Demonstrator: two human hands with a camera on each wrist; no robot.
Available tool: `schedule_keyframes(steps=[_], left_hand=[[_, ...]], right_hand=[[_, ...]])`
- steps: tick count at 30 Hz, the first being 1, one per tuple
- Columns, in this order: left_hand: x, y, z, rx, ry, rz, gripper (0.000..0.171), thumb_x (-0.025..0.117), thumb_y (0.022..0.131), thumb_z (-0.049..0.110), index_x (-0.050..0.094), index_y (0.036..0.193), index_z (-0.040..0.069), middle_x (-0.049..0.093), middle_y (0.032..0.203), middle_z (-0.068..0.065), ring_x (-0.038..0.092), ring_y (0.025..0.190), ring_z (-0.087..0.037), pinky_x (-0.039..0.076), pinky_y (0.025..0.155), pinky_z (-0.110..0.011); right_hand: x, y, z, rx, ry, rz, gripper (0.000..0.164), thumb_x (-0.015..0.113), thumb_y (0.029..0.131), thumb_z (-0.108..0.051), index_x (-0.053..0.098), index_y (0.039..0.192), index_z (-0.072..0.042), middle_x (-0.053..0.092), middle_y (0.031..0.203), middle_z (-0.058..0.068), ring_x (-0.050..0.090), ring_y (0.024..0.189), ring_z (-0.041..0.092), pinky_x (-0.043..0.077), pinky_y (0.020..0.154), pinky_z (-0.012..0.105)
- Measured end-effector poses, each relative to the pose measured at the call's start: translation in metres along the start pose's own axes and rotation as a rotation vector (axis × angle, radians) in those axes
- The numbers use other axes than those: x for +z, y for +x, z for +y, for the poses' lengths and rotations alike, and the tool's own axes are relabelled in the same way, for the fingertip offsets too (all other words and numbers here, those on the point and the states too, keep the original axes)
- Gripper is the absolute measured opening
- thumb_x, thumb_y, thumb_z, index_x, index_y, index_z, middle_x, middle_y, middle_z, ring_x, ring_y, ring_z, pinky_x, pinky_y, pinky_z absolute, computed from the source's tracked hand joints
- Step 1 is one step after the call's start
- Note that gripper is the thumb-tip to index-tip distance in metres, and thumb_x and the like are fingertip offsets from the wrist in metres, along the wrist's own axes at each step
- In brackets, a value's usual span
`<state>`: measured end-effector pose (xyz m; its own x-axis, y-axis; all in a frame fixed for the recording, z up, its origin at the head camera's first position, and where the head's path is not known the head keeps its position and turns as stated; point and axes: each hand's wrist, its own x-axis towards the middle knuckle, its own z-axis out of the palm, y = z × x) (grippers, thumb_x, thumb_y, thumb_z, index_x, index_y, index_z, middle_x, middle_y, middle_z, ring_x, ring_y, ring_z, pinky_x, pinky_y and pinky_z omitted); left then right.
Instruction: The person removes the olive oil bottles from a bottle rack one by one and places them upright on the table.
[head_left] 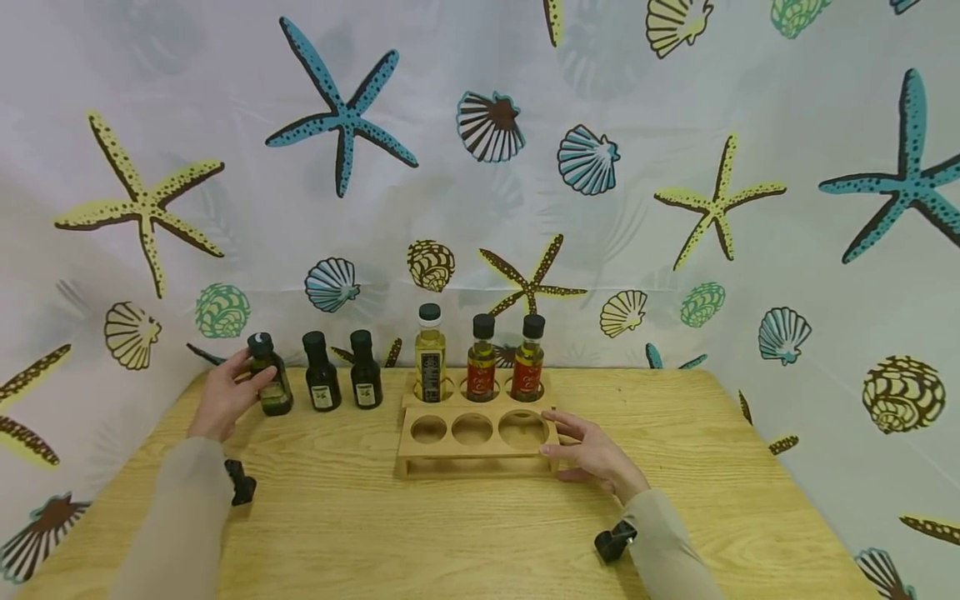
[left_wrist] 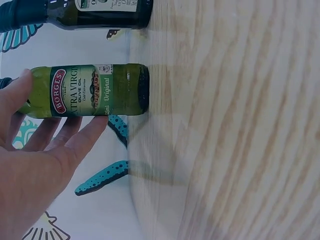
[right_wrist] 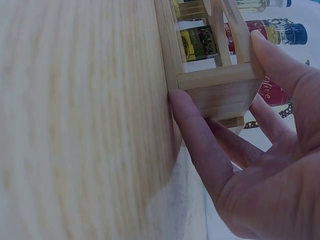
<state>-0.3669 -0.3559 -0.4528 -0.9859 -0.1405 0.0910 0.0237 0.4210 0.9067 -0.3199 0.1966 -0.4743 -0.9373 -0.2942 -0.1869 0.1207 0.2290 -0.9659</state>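
Observation:
At the table's left, my left hand (head_left: 225, 394) holds a small green olive oil bottle (left_wrist: 85, 90) with a dark cap. The thumb lies near its neck and the fingers pass behind its body; the label faces the wrist camera. My right hand (head_left: 596, 454) grips the right end of a two-tier wooden bottle rack (head_left: 480, 468). In the right wrist view the thumb is at the rack's upper edge and a finger lies low by its base. The rack's back row bears a tall clear oil bottle (head_left: 430, 354) and two red-labelled bottles (head_left: 481, 362); its three front holes are vacant.
Two dark bottles, one in the middle (head_left: 321, 375) and one nearer the rack (head_left: 365, 372), stand upright between my left hand and the rack. A white curtain (head_left: 510, 217) printed with starfish and shells hangs behind and beside the wooden table (head_left: 337, 525).

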Motion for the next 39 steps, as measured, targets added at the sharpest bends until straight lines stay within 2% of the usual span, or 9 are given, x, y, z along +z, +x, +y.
schedule_keyframes(steps=[15,22,25,27,30,32,35,37,39], left_hand=[[0.000,0.004,-0.001,0.024,0.024,-0.013,0.074,0.043,0.104,0.039,-0.001,0.158,0.014,0.005,0.159,-0.031,0.011,0.141,-0.059,0.026,0.107,-0.070],[0.001,0.003,-0.002,0.042,0.017,0.007,0.074,0.043,0.104,0.039,0.001,0.159,0.012,0.009,0.159,-0.032,0.014,0.142,-0.057,0.027,0.108,-0.069],[0.000,0.000,-0.001,0.038,-0.001,0.047,0.075,0.044,0.103,0.041,0.006,0.159,0.010,0.014,0.159,-0.031,0.019,0.143,-0.054,0.032,0.108,-0.065],[0.000,-0.001,0.001,0.034,-0.009,0.099,0.073,0.047,0.102,0.042,0.013,0.158,0.009,0.022,0.157,-0.029,0.029,0.141,-0.048,0.042,0.106,-0.053],[-0.001,-0.003,0.004,0.025,-0.017,0.199,0.067,0.051,0.101,0.040,0.028,0.155,0.009,0.039,0.149,-0.022,0.049,0.126,-0.029,0.052,0.091,-0.030],[-0.001,-0.005,0.007,0.013,-0.032,0.269,0.061,0.054,0.100,0.037,0.038,0.151,0.010,0.052,0.134,-0.013,0.055,0.109,-0.012,0.052,0.079,-0.018],[0.000,-0.007,0.011,-0.003,-0.103,0.346,0.052,0.060,0.098,0.030,0.049,0.144,0.009,0.058,0.110,0.008,0.054,0.089,0.004,0.052,0.071,-0.013],[0.001,-0.010,0.014,-0.011,-0.185,0.366,0.048,0.064,0.096,0.027,0.054,0.139,0.008,0.058,0.098,0.016,0.057,0.084,0.003,0.053,0.067,-0.013],[0.002,-0.012,0.017,-0.002,-0.265,0.362,0.046,0.067,0.094,0.025,0.057,0.135,0.006,0.061,0.092,0.016,0.061,0.081,0.000,0.054,0.065,-0.014]], right_hand=[[-0.002,0.004,0.003,0.006,0.001,-0.007,0.069,0.078,0.085,-0.025,0.047,0.147,-0.027,0.025,0.159,0.022,0.044,0.135,0.043,0.059,0.080,0.043],[-0.001,0.003,0.002,0.005,0.000,0.000,0.069,0.078,0.085,-0.025,0.047,0.147,-0.027,0.026,0.159,0.022,0.045,0.133,0.043,0.059,0.080,0.044],[-0.002,0.003,0.003,0.006,-0.002,0.001,0.069,0.079,0.085,-0.026,0.047,0.147,-0.027,0.026,0.159,0.022,0.046,0.133,0.043,0.059,0.079,0.043],[-0.002,0.003,0.002,0.006,-0.003,-0.001,0.070,0.079,0.085,-0.026,0.047,0.147,-0.027,0.026,0.158,0.022,0.045,0.134,0.043,0.059,0.079,0.043],[-0.002,0.003,0.002,0.008,-0.001,-0.002,0.070,0.079,0.085,-0.026,0.047,0.147,-0.027,0.026,0.159,0.022,0.045,0.134,0.043,0.059,0.080,0.043],[-0.002,0.003,0.002,0.011,0.004,0.000,0.070,0.079,0.085,-0.026,0.047,0.147,-0.027,0.025,0.159,0.021,0.045,0.134,0.042,0.059,0.080,0.043],[-0.002,0.002,0.002,0.012,0.007,0.001,0.069,0.078,0.085,-0.025,0.047,0.147,-0.027,0.025,0.159,0.021,0.045,0.134,0.042,0.059,0.080,0.043],[-0.001,0.002,0.001,0.009,0.003,0.000,0.069,0.078,0.085,-0.025,0.047,0.147,-0.026,0.026,0.159,0.022,0.046,0.133,0.043,0.059,0.080,0.044],[-0.001,0.001,0.001,0.012,0.006,-0.002,0.069,0.078,0.085,-0.025,0.047,0.147,-0.026,0.026,0.159,0.022,0.046,0.133,0.043,0.059,0.080,0.044]])
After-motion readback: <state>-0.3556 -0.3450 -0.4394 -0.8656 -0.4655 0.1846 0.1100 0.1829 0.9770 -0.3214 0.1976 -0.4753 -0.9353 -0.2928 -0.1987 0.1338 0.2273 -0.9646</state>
